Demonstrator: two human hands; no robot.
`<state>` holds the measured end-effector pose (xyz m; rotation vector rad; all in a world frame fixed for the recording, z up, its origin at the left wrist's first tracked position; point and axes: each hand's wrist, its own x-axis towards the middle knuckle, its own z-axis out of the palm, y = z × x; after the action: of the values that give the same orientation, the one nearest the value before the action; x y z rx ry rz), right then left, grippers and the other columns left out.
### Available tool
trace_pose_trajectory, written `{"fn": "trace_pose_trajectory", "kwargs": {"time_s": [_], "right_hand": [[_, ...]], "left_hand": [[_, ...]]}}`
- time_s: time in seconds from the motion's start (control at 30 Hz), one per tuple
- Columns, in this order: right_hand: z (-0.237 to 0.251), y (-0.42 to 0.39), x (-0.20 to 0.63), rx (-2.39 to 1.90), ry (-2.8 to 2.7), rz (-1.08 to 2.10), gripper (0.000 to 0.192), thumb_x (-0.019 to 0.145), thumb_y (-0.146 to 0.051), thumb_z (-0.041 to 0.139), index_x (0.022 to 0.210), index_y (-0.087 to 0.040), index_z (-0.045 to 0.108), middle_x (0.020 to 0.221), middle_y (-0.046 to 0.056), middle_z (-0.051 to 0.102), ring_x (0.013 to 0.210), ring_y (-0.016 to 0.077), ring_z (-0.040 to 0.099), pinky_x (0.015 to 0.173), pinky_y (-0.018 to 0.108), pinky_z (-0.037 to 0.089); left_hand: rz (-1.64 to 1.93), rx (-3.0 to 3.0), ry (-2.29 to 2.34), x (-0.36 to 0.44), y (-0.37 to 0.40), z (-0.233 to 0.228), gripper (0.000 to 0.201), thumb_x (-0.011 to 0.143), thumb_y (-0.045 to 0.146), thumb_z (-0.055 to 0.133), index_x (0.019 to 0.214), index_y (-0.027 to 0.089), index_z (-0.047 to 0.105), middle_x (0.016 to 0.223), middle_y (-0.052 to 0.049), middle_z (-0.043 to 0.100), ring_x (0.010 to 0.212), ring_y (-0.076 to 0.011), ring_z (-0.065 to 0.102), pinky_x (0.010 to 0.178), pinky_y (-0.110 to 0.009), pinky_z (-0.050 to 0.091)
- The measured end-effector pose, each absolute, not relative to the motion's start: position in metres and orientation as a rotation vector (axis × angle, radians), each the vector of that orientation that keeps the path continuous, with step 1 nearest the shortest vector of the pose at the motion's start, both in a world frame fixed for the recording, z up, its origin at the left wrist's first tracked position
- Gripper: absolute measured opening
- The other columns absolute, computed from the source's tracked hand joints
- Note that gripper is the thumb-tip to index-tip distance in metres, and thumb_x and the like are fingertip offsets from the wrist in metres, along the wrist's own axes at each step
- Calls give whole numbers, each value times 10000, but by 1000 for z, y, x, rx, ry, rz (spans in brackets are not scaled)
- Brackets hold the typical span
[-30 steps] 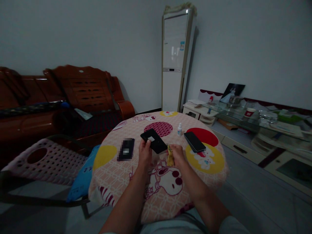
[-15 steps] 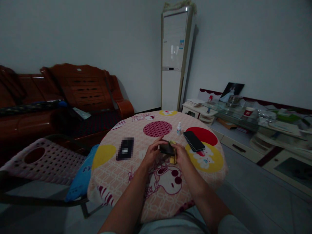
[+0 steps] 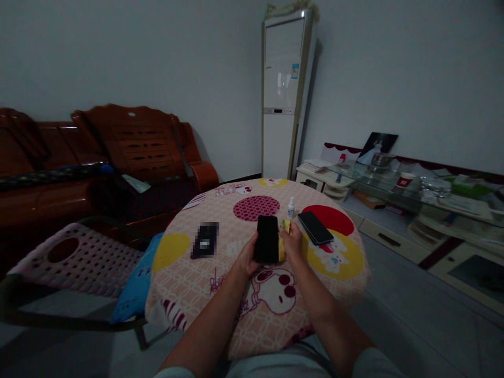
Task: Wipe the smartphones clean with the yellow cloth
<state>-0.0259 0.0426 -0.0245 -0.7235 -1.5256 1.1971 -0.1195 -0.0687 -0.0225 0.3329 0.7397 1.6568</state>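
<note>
My left hand [image 3: 248, 255] is closed around the left side of a black smartphone [image 3: 266, 240], whose dark screen faces up toward me. Beside the phone's right edge, my right hand [image 3: 292, 240] grips a yellow cloth [image 3: 282, 247]. Part of that cloth is hidden by my fingers and the phone. Just right of my right hand, a second dark phone [image 3: 315, 228] lies flat on the patterned tablecloth [image 3: 271, 325]. A small white spray bottle [image 3: 291, 208] stands upright behind my right hand. Farther left lies a dark, pixelated flat object [image 3: 205, 240].
A woven chair [image 3: 90, 257] with a blue cushion [image 3: 137, 283] stands left of the round table. Behind it is a wooden sofa [image 3: 137, 142]. A tall air conditioner [image 3: 281, 100] fills the corner. On the right runs a low cabinet [image 3: 386, 231] with a paper cup [image 3: 404, 181] and clutter.
The phone has turned from a tilted, sideways position to upright with its screen toward me. My left hand shifted to its lower left side, and the yellow cloth now shows at its right.
</note>
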Motion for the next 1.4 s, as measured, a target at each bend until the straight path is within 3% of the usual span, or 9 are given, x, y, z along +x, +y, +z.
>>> {"fn": "trace_pose_trajectory", "kwargs": {"time_s": [0.17,0.27,0.4,0.5,0.6,0.77,0.9,1.07,1.4], "right_hand": [[-18,50,-15,-778,-1667,838,187,812,-337,501,708,-191,555,611,-41,520,579,134,478,568,235,380],[-13,44,-17,-664,-1774,641,261,855,-318,498,640,-186,561,685,9,568,673,158,519,666,272,432],[-15,32,-27,-470,-1931,505,192,884,-251,495,849,-180,670,1077,114,629,1027,227,546,927,384,444],[-19,27,-31,-406,-1987,494,266,901,-197,451,1082,-175,645,1214,121,587,1143,229,511,1006,405,419],[-22,28,-28,-393,-1942,536,333,899,-142,418,1171,-155,608,1187,125,608,1126,216,536,988,375,439],[-17,30,-21,-390,-2051,426,234,875,-115,471,872,-190,692,1003,90,642,962,215,551,862,352,471],[-14,20,-19,-387,-2160,322,209,883,-128,491,814,-191,678,897,82,610,885,216,516,797,343,461],[-19,7,-22,-239,-2228,278,252,930,-152,428,858,-189,667,950,86,610,903,212,505,806,340,454],[-20,33,-27,-400,-2118,229,313,950,-133,348,1005,-152,656,1176,134,613,1104,228,512,990,414,434]], "left_hand": [[1564,323,597,-120,-70,-24,572,903,553,429,1180,82,597,1073,-187,683,955,-304,668,865,-504,505],[1528,275,603,-115,-71,-25,591,906,570,410,1179,79,592,1012,-178,698,903,-295,682,841,-490,515],[1550,214,719,-113,-70,-24,576,892,574,443,1191,108,601,945,-140,715,823,-270,693,819,-448,528],[1599,175,759,-115,-71,-22,571,899,563,437,1178,96,611,946,-139,716,811,-254,696,813,-403,534],[1615,164,739,-117,-72,-20,559,908,554,426,1168,95,611,943,-134,718,804,-245,698,792,-394,543],[1571,187,758,-116,-72,-17,605,901,589,400,1171,86,600,921,-147,717,769,-266,699,751,-425,548],[1602,164,792,-116,-71,-18,580,913,566,398,1139,76,609,882,-135,719,725,-238,695,760,-376,544],[1633,167,865,-115,-71,-17,558,907,564,418,1078,76,627,868,-136,714,754,-233,695,768,-338,540],[1452,309,965,-108,-75,-15,732,826,723,357,1168,121,593,962,-179,703,781,-287,694,680,-428,560]]}}
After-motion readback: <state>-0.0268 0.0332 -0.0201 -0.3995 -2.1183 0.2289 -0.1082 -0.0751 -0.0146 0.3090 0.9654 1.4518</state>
